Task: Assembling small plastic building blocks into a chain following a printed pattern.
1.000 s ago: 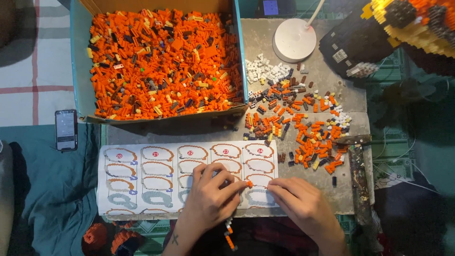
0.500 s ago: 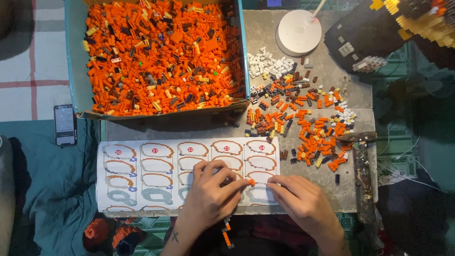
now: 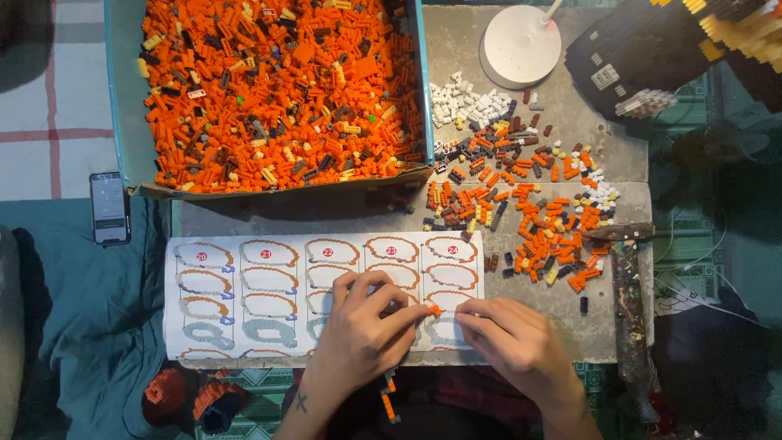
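Observation:
My left hand (image 3: pixel 362 330) and my right hand (image 3: pixel 513 338) rest side by side on a printed instruction sheet (image 3: pixel 244 285) with rows of orange curved outlines. Their fingertips meet around a small orange brick piece (image 3: pixel 434 310), pinched between both hands over the sheet's right part. A short strip of joined orange bricks (image 3: pixel 389 399) shows below my left wrist. Loose orange, white and dark small bricks (image 3: pixel 529 212) lie scattered on the grey board just beyond my right hand.
A blue-rimmed box (image 3: pixel 122 122) full of mostly orange bricks fills the top left. A round white lamp base (image 3: pixel 521 45) and a black-and-yellow brick model (image 3: pixel 676 49) sit top right. A phone (image 3: pixel 109 207) lies left; a rusty tool (image 3: pixel 631 301) lies right.
The view has shifted slightly downward. Both hands stay over the sheet's right part, fingers adjusting a little around the small orange piece.

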